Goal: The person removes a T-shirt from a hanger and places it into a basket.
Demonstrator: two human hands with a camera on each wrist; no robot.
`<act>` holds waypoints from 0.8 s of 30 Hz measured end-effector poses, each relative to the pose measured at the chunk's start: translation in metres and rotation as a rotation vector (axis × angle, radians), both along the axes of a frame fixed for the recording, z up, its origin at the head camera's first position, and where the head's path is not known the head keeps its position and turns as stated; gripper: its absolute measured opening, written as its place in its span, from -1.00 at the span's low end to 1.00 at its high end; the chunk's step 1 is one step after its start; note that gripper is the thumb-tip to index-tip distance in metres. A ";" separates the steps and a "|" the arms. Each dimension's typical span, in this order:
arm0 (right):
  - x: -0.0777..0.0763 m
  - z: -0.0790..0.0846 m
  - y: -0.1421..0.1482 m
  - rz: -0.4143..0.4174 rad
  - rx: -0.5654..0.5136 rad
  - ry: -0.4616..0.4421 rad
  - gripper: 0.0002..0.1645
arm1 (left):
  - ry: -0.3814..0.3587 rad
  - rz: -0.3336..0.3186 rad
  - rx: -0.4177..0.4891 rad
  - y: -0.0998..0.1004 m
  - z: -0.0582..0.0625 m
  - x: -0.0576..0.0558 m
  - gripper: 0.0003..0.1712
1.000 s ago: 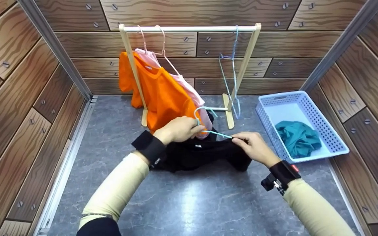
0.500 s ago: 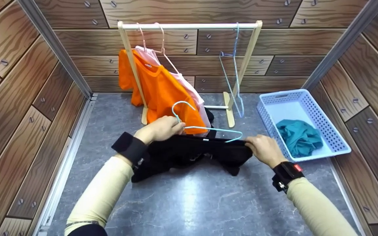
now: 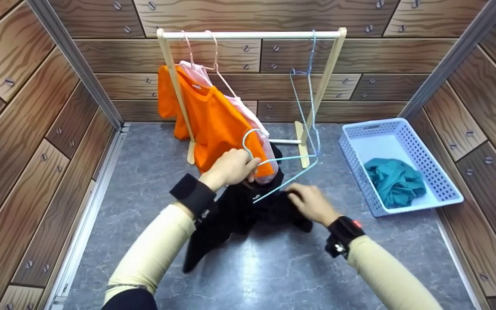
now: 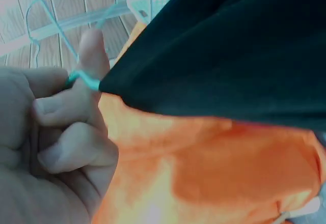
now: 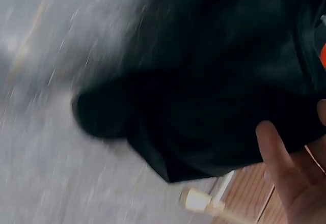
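My left hand [image 3: 233, 165] grips a turquoise wire hanger [image 3: 291, 158] just under its hook. A black shirt [image 3: 239, 211] hangs below that hand, and in the left wrist view its dark cloth [image 4: 214, 61] covers one arm of the hanger. The hanger's other arm sticks out bare to the right, over the shirt's neckline. My right hand [image 3: 312, 202] pinches the shirt's right shoulder edge, with the thumb [image 5: 275, 152] on top of the cloth in the right wrist view.
Behind the hands stands a wooden rack [image 3: 252, 35] with an orange shirt [image 3: 218, 125] and a pink shirt [image 3: 243, 110] at its left. Blue hangers [image 3: 312, 103] hang at its right. A light blue basket [image 3: 358, 172] on the right holds a teal garment [image 3: 394, 183].
The hanger's right arm has come out from the shirt's right shoulder. My right hand has gone out to the right, then back in and lower. My left hand swung left, then back.
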State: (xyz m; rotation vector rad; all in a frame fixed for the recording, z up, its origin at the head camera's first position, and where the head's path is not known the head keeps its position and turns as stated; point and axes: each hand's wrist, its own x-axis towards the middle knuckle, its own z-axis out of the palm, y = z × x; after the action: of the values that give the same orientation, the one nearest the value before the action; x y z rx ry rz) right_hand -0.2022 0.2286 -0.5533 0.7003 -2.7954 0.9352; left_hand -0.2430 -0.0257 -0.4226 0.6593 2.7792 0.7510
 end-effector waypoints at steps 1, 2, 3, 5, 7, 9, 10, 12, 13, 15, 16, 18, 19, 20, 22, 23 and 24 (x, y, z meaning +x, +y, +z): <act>0.001 -0.002 -0.008 0.034 -0.025 -0.021 -0.81 | 0.005 0.026 -0.004 0.004 -0.001 0.000 -0.54; 0.002 -0.003 -0.016 0.066 -0.044 -0.040 -0.78 | 0.010 0.052 -0.007 0.007 -0.003 0.000 -0.55; 0.003 -0.004 -0.025 0.097 -0.053 -0.059 -0.74 | 0.013 0.079 -0.010 0.010 -0.004 0.000 -0.56; 0.006 -0.003 -0.041 0.138 -0.042 -0.079 -0.66 | 0.016 0.115 -0.014 0.015 -0.007 0.000 -0.56; 0.011 -0.001 -0.056 0.167 -0.022 -0.093 -0.60 | 0.026 0.127 -0.019 0.020 -0.009 -0.001 -0.57; 0.015 0.001 -0.068 0.181 0.005 -0.085 -0.62 | 0.043 0.124 -0.030 0.023 -0.012 -0.002 -0.57; 0.017 0.003 -0.072 0.189 0.013 -0.078 -0.65 | 0.051 0.121 -0.035 0.024 -0.013 -0.003 -0.56; 0.021 0.005 -0.080 0.223 0.015 -0.070 -0.72 | 0.060 0.119 -0.039 0.026 -0.015 -0.005 -0.56; 0.023 0.006 -0.082 0.246 0.022 -0.070 -0.73 | 0.064 0.118 -0.040 0.026 -0.016 -0.006 -0.55; 0.028 0.007 -0.087 0.305 0.035 -0.071 -0.72 | 0.059 0.129 -0.041 0.027 -0.018 -0.008 -0.55; 0.031 0.008 -0.090 0.340 0.042 -0.078 -0.70 | 0.055 0.138 -0.042 0.027 -0.018 -0.009 -0.54; 0.037 0.008 -0.094 0.417 0.064 -0.084 -0.68 | 0.053 0.168 -0.057 0.029 -0.018 -0.010 -0.53; 0.041 0.008 -0.096 0.454 0.075 -0.087 -0.67 | 0.055 0.186 -0.069 0.031 -0.018 -0.010 -0.52; 0.043 0.008 -0.098 0.486 0.083 -0.084 -0.67 | 0.060 0.205 -0.084 0.033 -0.017 -0.010 -0.52; 0.047 0.008 -0.103 0.533 0.088 -0.076 -0.66 | 0.077 0.245 -0.115 0.038 -0.016 -0.010 -0.52; 0.048 0.008 -0.106 0.546 0.089 -0.069 -0.66 | 0.088 0.262 -0.132 0.040 -0.016 -0.010 -0.52; 0.049 0.009 -0.108 0.552 0.090 -0.064 -0.65 | 0.102 0.274 -0.144 0.043 -0.015 -0.011 -0.51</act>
State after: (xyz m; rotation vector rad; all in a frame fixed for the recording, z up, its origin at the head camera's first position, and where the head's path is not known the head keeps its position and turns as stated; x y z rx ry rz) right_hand -0.1532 0.1206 -0.5444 1.5312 -2.7541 0.9131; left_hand -0.2538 0.0170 -0.4380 0.3021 3.0205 0.5693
